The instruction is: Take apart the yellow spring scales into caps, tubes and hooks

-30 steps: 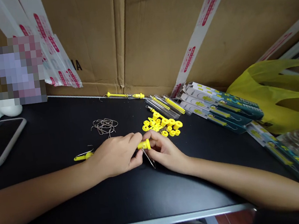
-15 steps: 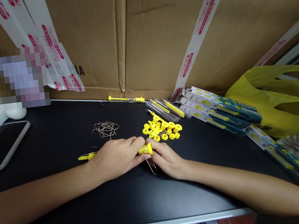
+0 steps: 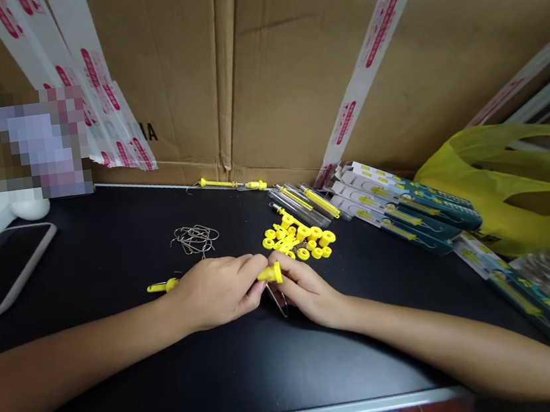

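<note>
My left hand [image 3: 223, 291] is closed around the spring scale, whose clear tube is mostly hidden by my palm. One yellow end cap [image 3: 272, 273] sticks out past the thumb and forefinger, and a yellow tip [image 3: 163, 286] shows behind the wrist. My right hand [image 3: 310, 293] meets the left at the capped end, fingers pinched on a bent wire hook [image 3: 281, 303] that hangs below the cap. Whether the wire passes through the cap cannot be made out. Just beyond my hands are loose yellow caps and rings [image 3: 303, 234] and a tangle of wire hooks [image 3: 195, 239].
Clear tubes with springs and yellow rods [image 3: 305, 203] lie behind the caps. An assembled spring scale [image 3: 232, 182] rests at the back edge. Printed boxes [image 3: 405, 206] and a yellow bag [image 3: 475, 201] fill the right. A phone [image 3: 7, 269] lies left. Cardboard [image 3: 162, 66] stands behind.
Both hands stay together in nearly the same place. The capped end has shifted slightly right, and the wire hook hangs a little differently, with less of it showing.
</note>
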A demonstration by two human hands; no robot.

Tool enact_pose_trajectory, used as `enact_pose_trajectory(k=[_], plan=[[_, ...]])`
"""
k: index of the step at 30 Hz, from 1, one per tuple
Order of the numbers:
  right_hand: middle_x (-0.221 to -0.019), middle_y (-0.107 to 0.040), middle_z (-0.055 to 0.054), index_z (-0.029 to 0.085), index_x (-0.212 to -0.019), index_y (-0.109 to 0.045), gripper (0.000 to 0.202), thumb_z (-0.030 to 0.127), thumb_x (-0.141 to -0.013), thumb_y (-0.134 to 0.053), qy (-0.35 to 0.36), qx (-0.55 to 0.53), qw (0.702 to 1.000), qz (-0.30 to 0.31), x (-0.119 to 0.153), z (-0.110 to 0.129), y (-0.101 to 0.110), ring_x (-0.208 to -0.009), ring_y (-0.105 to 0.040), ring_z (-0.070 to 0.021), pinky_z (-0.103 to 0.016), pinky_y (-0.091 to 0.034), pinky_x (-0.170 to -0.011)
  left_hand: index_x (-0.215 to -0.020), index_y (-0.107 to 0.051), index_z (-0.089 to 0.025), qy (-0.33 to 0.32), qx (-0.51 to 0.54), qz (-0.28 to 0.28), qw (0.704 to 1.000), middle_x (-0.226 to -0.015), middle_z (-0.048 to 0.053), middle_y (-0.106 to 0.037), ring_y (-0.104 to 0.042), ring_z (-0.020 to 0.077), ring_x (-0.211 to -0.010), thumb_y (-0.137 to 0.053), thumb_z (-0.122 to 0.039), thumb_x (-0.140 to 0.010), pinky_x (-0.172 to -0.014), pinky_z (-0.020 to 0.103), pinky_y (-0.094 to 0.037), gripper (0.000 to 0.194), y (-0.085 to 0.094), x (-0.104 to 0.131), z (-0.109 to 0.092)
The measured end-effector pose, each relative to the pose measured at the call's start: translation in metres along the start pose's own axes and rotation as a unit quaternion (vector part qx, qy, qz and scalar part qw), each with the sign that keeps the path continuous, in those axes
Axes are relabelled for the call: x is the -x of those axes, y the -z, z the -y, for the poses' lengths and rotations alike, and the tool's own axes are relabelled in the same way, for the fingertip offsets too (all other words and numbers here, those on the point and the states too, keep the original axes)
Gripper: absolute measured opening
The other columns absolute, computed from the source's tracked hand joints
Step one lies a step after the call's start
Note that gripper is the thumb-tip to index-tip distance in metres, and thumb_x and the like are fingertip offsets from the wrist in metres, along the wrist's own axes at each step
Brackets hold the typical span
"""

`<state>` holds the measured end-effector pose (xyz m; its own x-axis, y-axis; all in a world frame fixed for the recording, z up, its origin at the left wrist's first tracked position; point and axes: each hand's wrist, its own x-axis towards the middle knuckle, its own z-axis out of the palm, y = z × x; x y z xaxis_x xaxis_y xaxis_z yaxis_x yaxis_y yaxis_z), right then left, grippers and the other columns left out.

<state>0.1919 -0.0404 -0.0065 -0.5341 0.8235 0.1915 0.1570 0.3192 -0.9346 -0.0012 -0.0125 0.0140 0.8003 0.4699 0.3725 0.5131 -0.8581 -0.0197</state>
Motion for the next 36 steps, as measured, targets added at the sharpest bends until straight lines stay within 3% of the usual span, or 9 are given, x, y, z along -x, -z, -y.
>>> enact_pose_trajectory(k=[3, 4, 6, 10, 15, 21, 25, 31, 36], plan=[[-0.073, -0.045, 0.003, 0.021, -0.094, -0.038, 0.004, 0.024, -0.092, -0.039, 0.013, 0.012, 0.998, -0.067, 0.003, -0.001, -0.002, -0.059, -0.042, -0.0102, -0.022, -0.036, -0.055, -0.094, -0.048, -0.017, 0.016, -0.016, -0.014, 1.000, -0.077, 0.001, -0.062, -0.063, 0.0155, -0.067, -0.038, -0.022, -0.089, -0.056, 0.024, -0.045, 0.012, -0.002, 0.000, 0.000], [-0.078, -0.045, 0.001, 0.021, -0.097, -0.038, 0.007, 0.023, -0.090, -0.040, 0.029, 0.032, 0.993, -0.106, 0.005, -0.001, -0.002, -0.061, -0.042, -0.0106, -0.023, -0.037, -0.056, -0.096, -0.048, -0.017, 0.025, -0.023, -0.017, 0.999, -0.078, 0.001, -0.062, -0.063, 0.0156, -0.069, -0.037, -0.022, -0.090, -0.057, 0.024, -0.045, 0.014, -0.002, 0.000, 0.000], [-0.079, -0.044, 0.000, 0.021, -0.090, -0.040, 0.005, 0.023, -0.088, -0.044, 0.073, 0.111, 0.977, -0.164, 0.007, -0.001, -0.002, -0.064, -0.042, -0.0118, -0.024, -0.037, -0.058, -0.098, -0.048, -0.016, 0.041, -0.036, -0.022, 0.998, -0.080, 0.002, -0.063, -0.064, 0.0155, -0.071, -0.036, -0.023, -0.091, -0.058, 0.024, -0.045, 0.016, -0.004, 0.001, 0.001], [-0.066, -0.047, 0.000, 0.020, -0.078, -0.049, 0.012, 0.026, -0.086, -0.054, 0.152, 0.309, 0.932, -0.114, 0.010, 0.000, 0.000, -0.060, -0.043, -0.0126, -0.026, -0.035, -0.058, -0.103, -0.047, -0.016, 0.054, -0.052, -0.022, 0.997, -0.084, 0.002, -0.063, -0.064, 0.0137, -0.070, -0.034, -0.025, -0.093, -0.056, 0.022, -0.043, 0.018, -0.007, 0.002, 0.002], [-0.063, -0.054, -0.001, 0.019, -0.077, -0.053, 0.021, 0.028, -0.094, -0.044, 0.137, 0.385, 0.909, -0.083, 0.009, -0.005, -0.001, -0.053, -0.046, -0.0110, -0.023, -0.034, -0.053, -0.097, -0.046, -0.018, 0.061, -0.088, 0.001, 0.994, -0.077, -0.001, -0.060, -0.060, 0.0115, -0.058, -0.036, -0.026, -0.093, -0.045, 0.021, -0.035, 0.013, -0.008, 0.002, 0.000], [-0.057, -0.047, 0.001, 0.019, -0.074, -0.045, 0.023, 0.027, -0.095, -0.041, 0.125, 0.380, 0.914, -0.065, 0.009, -0.007, -0.004, -0.047, -0.039, -0.0099, -0.023, -0.028, -0.048, -0.089, -0.044, -0.020, 0.055, -0.077, 0.020, 0.995, -0.074, -0.003, -0.057, -0.058, 0.0123, -0.055, -0.036, -0.024, -0.094, -0.042, 0.022, -0.032, 0.011, -0.008, 0.001, -0.002], [-0.060, -0.043, 0.002, 0.020, -0.076, -0.043, 0.018, 0.025, -0.094, -0.041, 0.110, 0.325, 0.938, -0.042, 0.009, -0.003, -0.003, -0.049, -0.038, -0.0100, -0.023, -0.029, -0.050, -0.087, -0.044, -0.020, 0.061, -0.060, 0.021, 0.996, -0.073, -0.003, -0.058, -0.060, 0.0131, -0.056, -0.036, -0.024, -0.093, -0.043, 0.023, -0.034, 0.011, -0.006, 0.000, -0.002], [-0.070, -0.042, 0.003, 0.021, -0.084, -0.037, 0.009, 0.022, -0.093, -0.040, 0.047, 0.154, 0.978, -0.131, 0.006, -0.005, 0.002, -0.058, -0.040, -0.0105, -0.022, -0.034, -0.056, -0.093, -0.045, -0.018, 0.079, -0.040, -0.025, 0.996, -0.071, -0.001, -0.063, -0.064, 0.0158, -0.059, -0.037, -0.027, -0.092, -0.046, 0.023, -0.039, 0.012, 0.002, -0.001, -0.005], [-0.073, -0.047, 0.001, 0.020, -0.095, -0.041, 0.006, 0.021, -0.095, -0.035, 0.063, 0.104, 0.991, -0.055, 0.001, -0.006, 0.002, -0.063, -0.044, -0.0111, -0.023, -0.038, -0.060, -0.092, -0.043, -0.017, 0.083, -0.022, 0.004, 0.996, -0.064, -0.001, -0.062, -0.064, 0.0172, -0.053, -0.036, -0.030, -0.092, -0.043, 0.023, -0.040, 0.015, 0.003, -0.001, -0.009]])
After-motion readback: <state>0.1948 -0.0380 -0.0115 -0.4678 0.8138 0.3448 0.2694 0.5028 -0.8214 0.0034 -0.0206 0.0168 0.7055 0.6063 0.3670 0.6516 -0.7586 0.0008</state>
